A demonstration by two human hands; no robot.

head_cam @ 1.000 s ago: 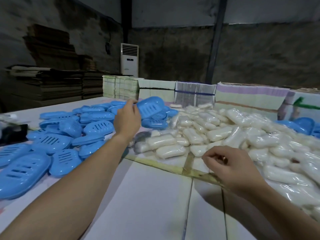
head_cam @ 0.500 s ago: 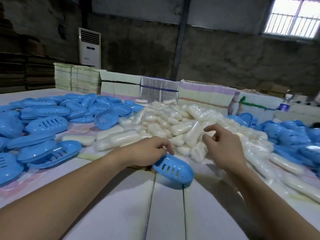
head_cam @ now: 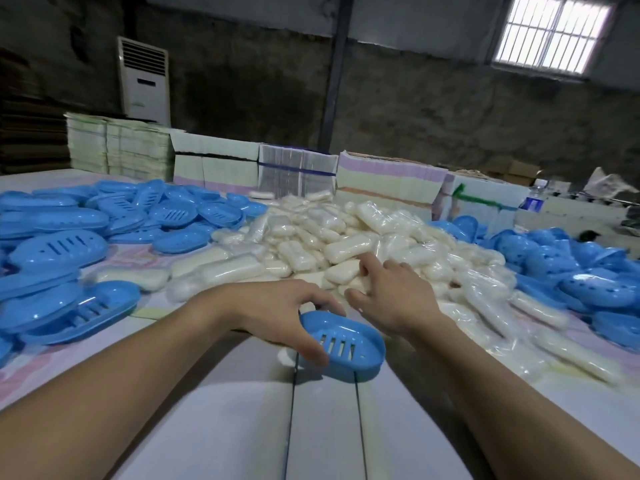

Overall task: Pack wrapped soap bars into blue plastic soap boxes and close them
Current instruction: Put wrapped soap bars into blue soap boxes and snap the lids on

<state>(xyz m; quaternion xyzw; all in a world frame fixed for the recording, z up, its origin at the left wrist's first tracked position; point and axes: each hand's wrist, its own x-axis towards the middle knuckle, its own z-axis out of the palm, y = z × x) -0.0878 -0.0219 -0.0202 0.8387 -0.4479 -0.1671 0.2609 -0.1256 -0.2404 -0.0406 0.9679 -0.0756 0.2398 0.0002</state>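
Note:
My left hand [head_cam: 277, 310] grips a blue slotted soap box half [head_cam: 346, 344] by its left end, low over the white table [head_cam: 214, 427] in front of me. Just beyond it my right hand [head_cam: 388, 292] reaches with spread fingers into the pile of wrapped white soap bars [head_cam: 346, 244]; its fingertips touch a bar, and I cannot tell whether it holds one. Heaps of blue box halves lie on the left [head_cam: 69, 247] and on the right [head_cam: 588, 271] of the soap pile.
Bundled stacks of flat printed cartons [head_cam: 298, 174] line the far edge of the table. A white standing air conditioner [head_cam: 143, 81] and a dark pillar [head_cam: 334, 71] stand against the back wall. A water bottle [head_cam: 535, 199] stands at the far right.
My left hand brought one blue box half from the left heap down to the table in front of me. My right hand moved forward from the table edge into the soap pile.

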